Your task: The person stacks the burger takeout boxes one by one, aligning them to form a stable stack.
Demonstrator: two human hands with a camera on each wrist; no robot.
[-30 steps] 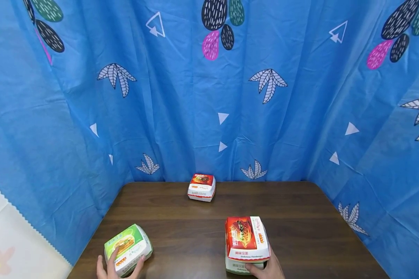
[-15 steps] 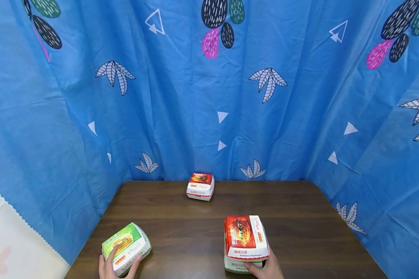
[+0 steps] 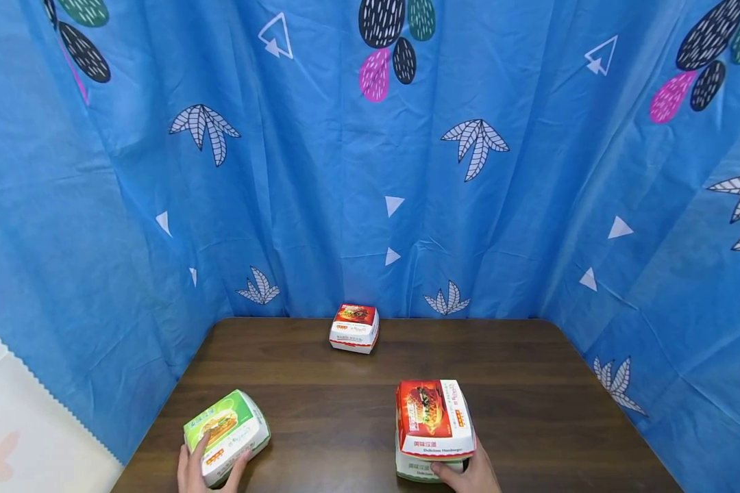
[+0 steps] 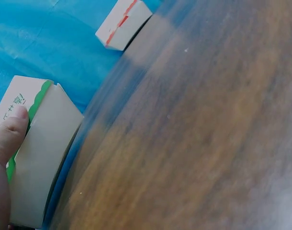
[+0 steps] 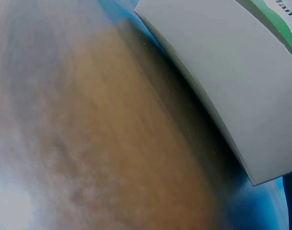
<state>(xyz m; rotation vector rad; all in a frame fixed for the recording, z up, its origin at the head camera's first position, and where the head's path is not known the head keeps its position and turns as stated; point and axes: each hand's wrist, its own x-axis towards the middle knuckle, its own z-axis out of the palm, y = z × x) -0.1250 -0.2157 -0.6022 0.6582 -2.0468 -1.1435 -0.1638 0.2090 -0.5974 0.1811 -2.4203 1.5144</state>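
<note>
At the table's front left, my left hand (image 3: pixel 206 476) grips a green and white hamburger box (image 3: pixel 242 438). One finger lies on its lid, and the thumb presses the near side. The left wrist view shows that thumb against the carton's white wall (image 4: pixel 45 143). On the right, my right hand (image 3: pixel 476 474) holds a second green-trimmed hamburger box (image 3: pixel 416 468) by its near side, thumb in front. A red and white hamburger box (image 3: pixel 434 419) sits on top of it. The right wrist view shows the lower box's pale side (image 5: pixel 222 72); its other fingers are hidden.
Another red and white hamburger box (image 3: pixel 353 330) stands at the table's back edge, left of centre. Blue patterned curtains (image 3: pixel 308 171) hang behind and beside the dark wooden table (image 3: pixel 327 411). A pale flowered cloth (image 3: pixel 12 424) is at the far left.
My left fingers have drawn in against the green box's left side. The right hand and its two stacked boxes stay about the same. The head view shifts slightly.
</note>
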